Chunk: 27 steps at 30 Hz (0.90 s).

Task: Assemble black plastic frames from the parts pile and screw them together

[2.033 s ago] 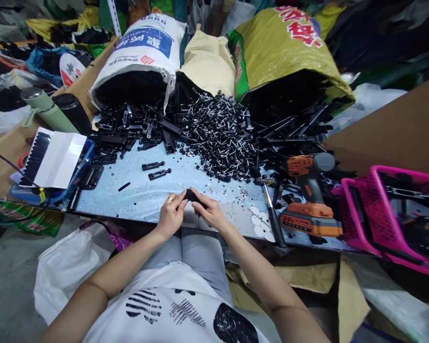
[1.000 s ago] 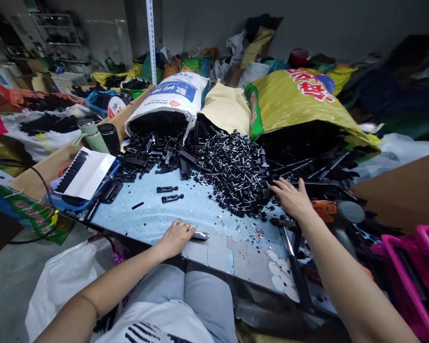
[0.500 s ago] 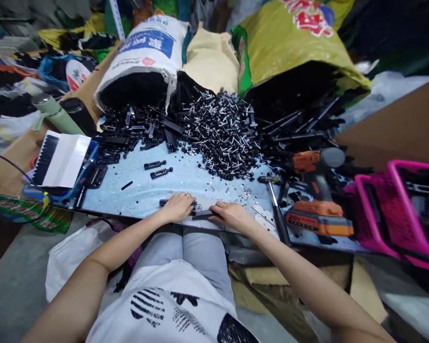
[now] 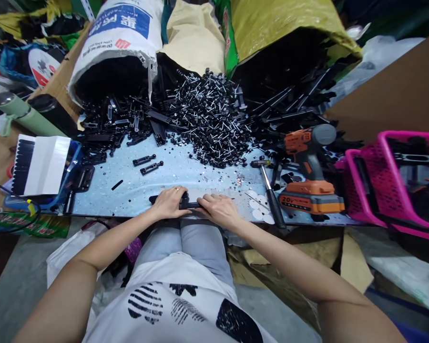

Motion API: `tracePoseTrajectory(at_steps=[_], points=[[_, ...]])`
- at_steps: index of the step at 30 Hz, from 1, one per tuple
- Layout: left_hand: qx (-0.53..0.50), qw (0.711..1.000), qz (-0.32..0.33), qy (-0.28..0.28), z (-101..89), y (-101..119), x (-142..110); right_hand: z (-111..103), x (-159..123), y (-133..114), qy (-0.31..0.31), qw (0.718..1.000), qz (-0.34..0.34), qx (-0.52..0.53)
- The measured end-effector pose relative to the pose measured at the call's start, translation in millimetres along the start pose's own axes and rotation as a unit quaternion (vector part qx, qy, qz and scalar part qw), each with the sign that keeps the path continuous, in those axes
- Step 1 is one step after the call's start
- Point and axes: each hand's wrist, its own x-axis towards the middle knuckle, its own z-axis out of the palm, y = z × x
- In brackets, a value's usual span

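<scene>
Near the table's front edge, my left hand (image 4: 169, 204) is closed over a dark piece whose end pokes out on its left; much of it lies under my fingers. A black plastic part (image 4: 184, 200) shows at my left fingertips. My right hand (image 4: 219, 209) presses its closed fingers on the right end of a slim black bar (image 4: 193, 205), which spans the gap between both hands. How the bar and the part join is hidden. Two black slotted links (image 4: 151, 167) lie side by side farther back, with a short black strip (image 4: 117, 185) to their left.
Behind is a heap of black-headed metal pins (image 4: 214, 121), below a white sack (image 4: 117, 43) and a yellow sack (image 4: 286, 33). To the right are a hammer (image 4: 271, 193), an orange cordless drill (image 4: 309, 174) and pink baskets (image 4: 386, 186). A blue tray (image 4: 69, 176) stands left.
My right hand reached to the parts right of the pin heap, then came back to the front edge with a slim black bar. Both hands now press together over the black parts.
</scene>
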Motion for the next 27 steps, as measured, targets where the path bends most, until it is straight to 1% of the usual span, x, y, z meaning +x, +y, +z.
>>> tracePoseTrajectory(at_steps=[3, 6, 9, 12, 14, 16, 17, 18, 19, 20, 21, 22, 24, 25, 26, 27], points=[[-0.018, 0.999, 0.016, 0.026, 1.5, -4, -4, -11, 0, -5, 0.024, 0.999, -0.015, -0.027], [-0.032, 0.997, 0.044, 0.051, 3.7, -8, -5, -20, 2, -6, 0.03, 0.998, -0.034, -0.046], [-0.033, 0.997, 0.041, 0.063, 5.5, -8, -6, -24, 6, -6, 0.033, 0.997, -0.034, -0.053], [-0.033, 0.998, 0.028, 0.05, 5.3, -5, -7, -19, 6, -2, 0.038, 0.997, -0.033, -0.052], [-0.035, 0.999, 0.038, 0.011, 3.3, -2, -2, -10, 3, 6, 0.032, 0.997, -0.052, -0.039], [-0.042, 0.996, 0.069, -0.029, -0.4, -2, 14, 1, 1, 18, 0.022, 0.998, -0.056, -0.017], [-0.047, 0.995, 0.082, -0.035, -2.8, -4, 27, 6, 2, 26, 0.018, 0.999, -0.051, -0.004], [-0.05, 0.995, 0.085, -0.026, -5.5, -7, 44, 10, 3, 35, 0.016, 0.999, -0.042, 0.011], [-0.05, 0.996, 0.076, -0.005, -8.3, -12, 64, 14, 6, 44, 0.019, 0.999, -0.026, 0.023], [-0.041, 0.998, 0.051, 0.024, -10.9, -17, 85, 15, 12, 54, 0.029, 0.999, 0.004, 0.03], [-0.02, 0.998, 0.016, 0.048, -13.3, -23, 106, 16, 19, 63, 0.045, 0.997, 0.047, 0.03], [-0.001, 0.999, -0.008, 0.051, -15.2, -28, 125, 16, 28, 73, 0.065, 0.992, 0.102, 0.023], [0.019, 0.999, -0.028, 0.038, -18.0, -37, 155, 15, 48, 89, 0.087, 0.974, 0.21, 0.002], [0.022, 0.999, -0.028, 0.033, -19.3, -40, 162, 15, 57, 96, 0.082, 0.966, 0.245, -0.004], [0.021, 0.999, -0.027, 0.033, -21.0, -43, 164, 15, 64, 101, 0.069, 0.963, 0.262, -0.003], [0.019, 0.999, -0.027, 0.039, -23.0, -46, 159, 16, 69, 105, 0.054, 0.962, 0.266, 0.003]])
